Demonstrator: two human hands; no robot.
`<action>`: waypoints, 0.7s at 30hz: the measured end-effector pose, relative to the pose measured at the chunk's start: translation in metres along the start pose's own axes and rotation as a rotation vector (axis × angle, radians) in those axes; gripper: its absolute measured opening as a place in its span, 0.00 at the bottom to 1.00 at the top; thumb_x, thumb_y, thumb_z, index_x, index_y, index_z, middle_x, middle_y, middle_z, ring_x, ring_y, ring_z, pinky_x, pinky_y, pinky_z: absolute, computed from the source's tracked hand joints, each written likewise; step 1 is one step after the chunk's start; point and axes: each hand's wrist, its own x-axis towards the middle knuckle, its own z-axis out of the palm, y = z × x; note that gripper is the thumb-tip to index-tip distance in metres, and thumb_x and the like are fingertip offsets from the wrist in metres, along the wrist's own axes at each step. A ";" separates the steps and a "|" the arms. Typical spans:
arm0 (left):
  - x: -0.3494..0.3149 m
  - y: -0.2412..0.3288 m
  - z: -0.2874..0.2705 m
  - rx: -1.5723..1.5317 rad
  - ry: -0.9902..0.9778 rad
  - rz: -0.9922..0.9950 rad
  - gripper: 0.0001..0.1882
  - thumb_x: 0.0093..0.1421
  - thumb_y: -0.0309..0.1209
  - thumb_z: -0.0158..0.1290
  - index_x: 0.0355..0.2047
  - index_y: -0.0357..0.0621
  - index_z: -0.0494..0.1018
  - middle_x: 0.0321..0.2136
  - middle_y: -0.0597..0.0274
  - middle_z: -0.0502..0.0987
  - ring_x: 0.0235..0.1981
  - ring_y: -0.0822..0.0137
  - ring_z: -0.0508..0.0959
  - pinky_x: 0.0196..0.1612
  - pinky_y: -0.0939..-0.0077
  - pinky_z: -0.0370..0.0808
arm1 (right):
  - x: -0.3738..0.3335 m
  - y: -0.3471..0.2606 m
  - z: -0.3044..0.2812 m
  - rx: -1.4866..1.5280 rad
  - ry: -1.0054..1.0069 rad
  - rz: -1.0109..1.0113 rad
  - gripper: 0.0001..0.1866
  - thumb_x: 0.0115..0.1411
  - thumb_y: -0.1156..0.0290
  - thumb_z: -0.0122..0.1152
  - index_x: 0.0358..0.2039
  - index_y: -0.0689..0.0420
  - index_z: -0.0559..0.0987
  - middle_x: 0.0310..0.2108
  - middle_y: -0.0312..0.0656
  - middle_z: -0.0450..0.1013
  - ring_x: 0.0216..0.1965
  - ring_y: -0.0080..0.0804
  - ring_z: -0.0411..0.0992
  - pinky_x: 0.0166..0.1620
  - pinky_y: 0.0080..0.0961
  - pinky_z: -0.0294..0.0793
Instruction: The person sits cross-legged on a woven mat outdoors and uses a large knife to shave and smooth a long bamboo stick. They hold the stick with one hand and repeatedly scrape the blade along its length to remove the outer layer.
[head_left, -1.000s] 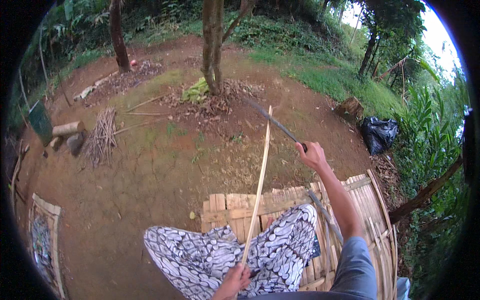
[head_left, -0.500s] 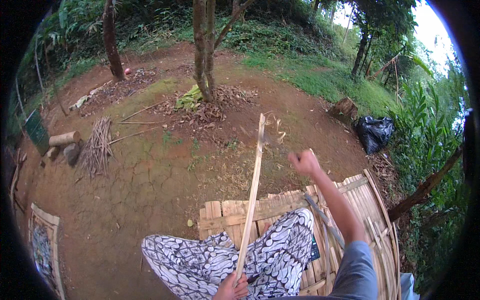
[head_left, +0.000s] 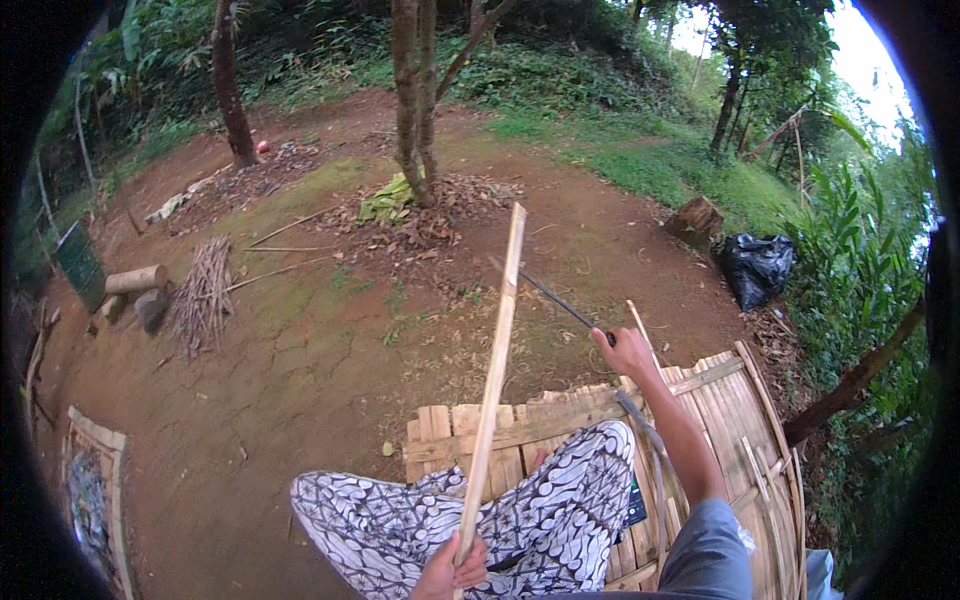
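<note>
Right hand is closed around the handle of a long dark blade, arm stretched out over the woven bamboo platform; the blade points up and left, its tip near the upper part of a long pale bamboo strip. Left hand, at the lower edge, grips the strip's bottom end, holding it nearly upright and leaning slightly right at the top. Below lie legs in black-and-white patterned trousers. On the bare earth beyond sit a bundle of thin sticks, a short log and a black plastic bag.
</note>
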 end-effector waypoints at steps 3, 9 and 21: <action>-0.010 0.024 -0.005 0.149 0.054 0.174 0.29 0.63 0.58 0.34 0.26 0.42 0.64 0.09 0.75 0.52 0.08 0.80 0.51 0.12 0.83 0.50 | -0.022 -0.020 0.018 0.148 -0.041 0.031 0.36 0.58 0.38 0.43 0.27 0.63 0.79 0.31 0.64 0.72 0.39 0.59 0.71 0.43 0.48 0.70; -0.018 0.093 -0.012 0.442 0.139 0.351 0.36 0.66 0.57 0.27 0.34 0.31 0.69 0.09 0.75 0.52 0.08 0.80 0.52 0.13 0.83 0.52 | -0.047 -0.040 0.060 0.409 0.108 -0.106 0.32 0.61 0.47 0.47 0.16 0.65 0.74 0.11 0.47 0.67 0.15 0.37 0.66 0.24 0.35 0.65; -0.005 0.083 -0.012 0.946 0.707 0.569 0.22 0.68 0.42 0.38 0.30 0.37 0.73 0.12 0.71 0.65 0.13 0.79 0.65 0.18 0.83 0.63 | -0.114 -0.131 0.080 1.052 -0.137 -0.283 0.20 0.62 0.57 0.50 0.23 0.63 0.73 0.10 0.38 0.64 0.14 0.25 0.63 0.20 0.27 0.62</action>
